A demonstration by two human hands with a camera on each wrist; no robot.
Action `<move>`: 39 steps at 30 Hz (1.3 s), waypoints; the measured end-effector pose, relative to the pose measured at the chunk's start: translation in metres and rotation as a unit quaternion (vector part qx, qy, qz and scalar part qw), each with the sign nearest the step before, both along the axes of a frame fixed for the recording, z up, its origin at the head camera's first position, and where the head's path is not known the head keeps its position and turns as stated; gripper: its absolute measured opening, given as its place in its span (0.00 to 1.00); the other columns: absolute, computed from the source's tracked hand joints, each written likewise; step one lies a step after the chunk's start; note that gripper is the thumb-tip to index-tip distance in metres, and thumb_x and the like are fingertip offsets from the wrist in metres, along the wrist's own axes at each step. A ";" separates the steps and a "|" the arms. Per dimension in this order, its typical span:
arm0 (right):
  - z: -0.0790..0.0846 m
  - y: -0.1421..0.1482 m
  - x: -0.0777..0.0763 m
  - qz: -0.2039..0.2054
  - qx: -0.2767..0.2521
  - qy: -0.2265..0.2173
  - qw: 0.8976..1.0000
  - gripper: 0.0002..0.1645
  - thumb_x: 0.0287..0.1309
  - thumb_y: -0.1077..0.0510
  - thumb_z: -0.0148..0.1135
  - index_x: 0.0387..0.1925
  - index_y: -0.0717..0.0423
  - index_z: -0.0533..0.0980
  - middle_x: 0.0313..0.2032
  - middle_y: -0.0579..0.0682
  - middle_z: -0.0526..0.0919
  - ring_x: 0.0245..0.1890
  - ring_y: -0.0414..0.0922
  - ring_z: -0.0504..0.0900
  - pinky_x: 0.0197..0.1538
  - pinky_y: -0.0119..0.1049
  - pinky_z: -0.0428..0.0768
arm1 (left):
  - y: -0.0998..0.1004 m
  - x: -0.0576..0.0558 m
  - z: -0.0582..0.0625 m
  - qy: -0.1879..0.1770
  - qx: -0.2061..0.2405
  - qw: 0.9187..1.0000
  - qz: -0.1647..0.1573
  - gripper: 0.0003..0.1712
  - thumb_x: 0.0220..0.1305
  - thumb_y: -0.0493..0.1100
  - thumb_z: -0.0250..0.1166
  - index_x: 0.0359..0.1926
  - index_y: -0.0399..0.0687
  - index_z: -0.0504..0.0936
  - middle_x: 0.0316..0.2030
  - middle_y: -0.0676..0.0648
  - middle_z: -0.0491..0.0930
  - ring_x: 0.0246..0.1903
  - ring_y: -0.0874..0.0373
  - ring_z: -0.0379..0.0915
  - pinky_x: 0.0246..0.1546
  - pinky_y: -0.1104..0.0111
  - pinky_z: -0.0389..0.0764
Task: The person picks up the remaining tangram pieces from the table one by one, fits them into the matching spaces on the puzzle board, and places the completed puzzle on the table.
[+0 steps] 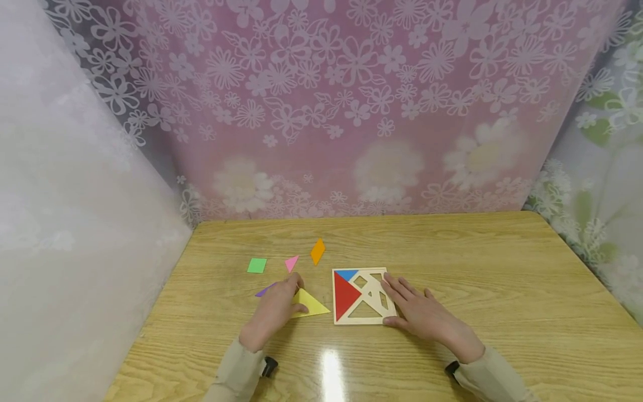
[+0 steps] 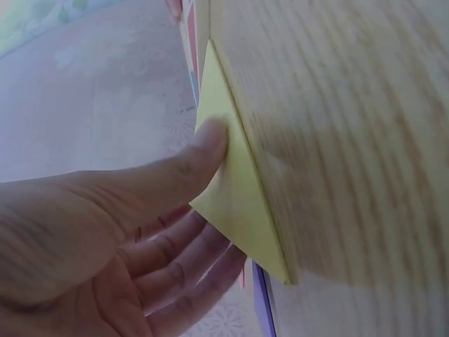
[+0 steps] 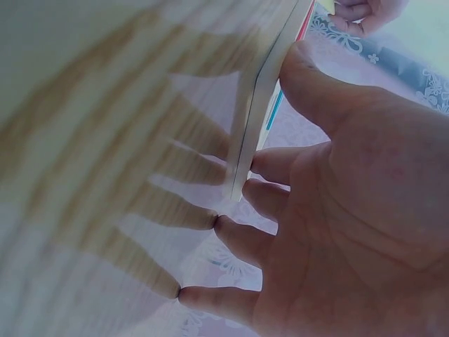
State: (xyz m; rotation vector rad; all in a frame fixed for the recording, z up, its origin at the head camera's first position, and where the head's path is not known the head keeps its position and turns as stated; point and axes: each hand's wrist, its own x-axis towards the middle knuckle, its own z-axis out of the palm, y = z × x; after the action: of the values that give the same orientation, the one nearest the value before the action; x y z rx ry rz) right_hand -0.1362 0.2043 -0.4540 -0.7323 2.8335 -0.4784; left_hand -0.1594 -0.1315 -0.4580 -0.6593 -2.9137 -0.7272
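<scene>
My left hand (image 1: 275, 303) is at a yellow triangle (image 1: 310, 304), low over the table left of the puzzle board. In the left wrist view the thumb (image 2: 210, 140) lies on the triangle's face, with the other fingers curled at its far edge. My right hand (image 1: 422, 312) rests with fingers spread at the right edge of the wooden puzzle board (image 1: 364, 321); its thumb and fingertips touch the frame. A red triangle (image 1: 345, 296) and a blue triangle (image 1: 346, 274) sit in the board's slots, and several other slots show bare openings.
Behind the left hand lie a green parallelogram-looking piece (image 1: 257, 265), a pink triangle (image 1: 292, 263) and an orange rhombus-like piece (image 1: 318, 252). A purple piece (image 1: 263, 291) shows partly from under the left hand. Flowered curtains (image 1: 351, 139) border the wooden table (image 1: 452, 245).
</scene>
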 end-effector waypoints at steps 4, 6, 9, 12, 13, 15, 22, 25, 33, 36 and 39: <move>0.001 -0.001 0.000 0.001 -0.002 -0.001 1.000 0.48 0.68 0.40 0.61 0.78 0.59 0.56 0.78 0.59 0.54 0.74 0.66 0.59 0.61 0.80 0.58 | -0.002 -0.002 0.000 0.018 0.029 0.999 -0.004 0.16 0.56 0.34 0.75 0.42 0.39 0.77 0.31 0.44 0.84 0.27 0.55 0.80 0.27 0.71 0.79; 0.002 -0.001 0.000 0.002 -0.002 -0.001 1.000 0.48 0.68 0.40 0.61 0.78 0.59 0.56 0.78 0.59 0.54 0.74 0.66 0.59 0.61 0.80 0.58 | -0.003 -0.003 0.002 0.020 0.041 0.999 0.003 0.13 0.58 0.32 0.73 0.43 0.40 0.81 0.31 0.44 0.85 0.28 0.55 0.81 0.28 0.71 0.80; 0.002 -0.001 0.000 0.002 0.000 0.001 1.000 0.48 0.68 0.41 0.61 0.78 0.60 0.56 0.78 0.59 0.55 0.74 0.66 0.59 0.60 0.80 0.58 | -0.002 -0.004 0.006 0.023 0.051 0.998 0.016 0.11 0.60 0.33 0.72 0.44 0.42 0.84 0.31 0.46 0.85 0.26 0.57 0.78 0.27 0.72 0.78; 0.002 -0.001 0.001 0.001 0.001 0.002 1.000 0.48 0.68 0.41 0.61 0.78 0.59 0.56 0.78 0.59 0.55 0.74 0.65 0.59 0.60 0.80 0.58 | 0.001 -0.006 0.010 0.023 0.054 0.998 0.021 0.11 0.62 0.35 0.71 0.45 0.43 0.85 0.32 0.46 0.86 0.27 0.58 0.78 0.28 0.71 0.78; 0.002 -0.001 0.001 0.000 0.001 0.003 1.000 0.48 0.68 0.40 0.61 0.78 0.59 0.56 0.78 0.59 0.55 0.74 0.65 0.59 0.61 0.80 0.58 | 0.002 -0.006 0.010 0.024 0.055 0.998 0.020 0.11 0.62 0.35 0.71 0.46 0.44 0.85 0.33 0.46 0.86 0.27 0.58 0.79 0.29 0.71 0.79; 0.003 -0.001 0.001 -0.001 0.001 0.003 1.000 0.48 0.67 0.40 0.61 0.78 0.59 0.56 0.78 0.59 0.55 0.74 0.65 0.59 0.61 0.80 0.58 | 0.004 -0.007 0.012 0.028 0.057 0.998 0.019 0.11 0.62 0.36 0.71 0.46 0.44 0.85 0.33 0.46 0.86 0.29 0.57 0.81 0.31 0.69 0.81; 0.002 -0.001 0.001 -0.001 0.004 0.007 1.000 0.48 0.67 0.39 0.61 0.78 0.59 0.57 0.77 0.59 0.56 0.73 0.65 0.60 0.60 0.80 0.59 | 0.018 -0.009 0.017 0.047 0.072 0.996 0.016 0.11 0.61 0.36 0.72 0.45 0.47 0.86 0.34 0.47 0.87 0.31 0.56 0.84 0.34 0.68 0.83; 0.002 0.000 0.000 0.000 0.001 0.005 1.000 0.48 0.68 0.40 0.61 0.78 0.59 0.56 0.78 0.59 0.55 0.73 0.65 0.60 0.60 0.80 0.59 | 0.025 -0.010 0.019 0.043 0.080 0.996 0.011 0.11 0.62 0.37 0.72 0.46 0.47 0.86 0.34 0.48 0.87 0.32 0.56 0.84 0.34 0.70 0.83; 0.002 -0.001 0.001 0.002 -0.003 0.002 1.000 0.48 0.68 0.40 0.60 0.78 0.59 0.56 0.78 0.59 0.54 0.74 0.65 0.59 0.61 0.80 0.58 | 0.046 -0.012 0.022 0.026 0.090 0.995 -0.021 0.11 0.62 0.37 0.71 0.46 0.47 0.85 0.33 0.49 0.85 0.31 0.58 0.83 0.30 0.74 0.79; 0.002 -0.001 0.000 0.001 -0.003 0.000 1.000 0.48 0.68 0.40 0.60 0.78 0.59 0.55 0.78 0.59 0.54 0.74 0.65 0.59 0.61 0.80 0.57 | 0.054 -0.014 0.022 0.020 0.097 0.994 -0.033 0.11 0.63 0.37 0.71 0.46 0.46 0.85 0.32 0.49 0.85 0.31 0.58 0.83 0.31 0.74 0.80; 0.002 0.000 0.000 0.000 -0.002 -0.001 1.000 0.48 0.68 0.39 0.60 0.78 0.59 0.55 0.78 0.59 0.54 0.74 0.65 0.59 0.61 0.80 0.57 | 0.063 -0.016 0.022 0.024 0.100 0.994 -0.041 0.10 0.63 0.37 0.71 0.46 0.47 0.85 0.31 0.50 0.84 0.30 0.59 0.83 0.31 0.74 0.79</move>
State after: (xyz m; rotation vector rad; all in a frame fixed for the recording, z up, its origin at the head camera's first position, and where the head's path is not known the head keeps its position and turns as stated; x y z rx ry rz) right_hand -0.1359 0.2040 -0.4519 -0.7326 2.8304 -0.4845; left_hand -0.1753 -0.0685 -0.4356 -0.7653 -2.7348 -0.9823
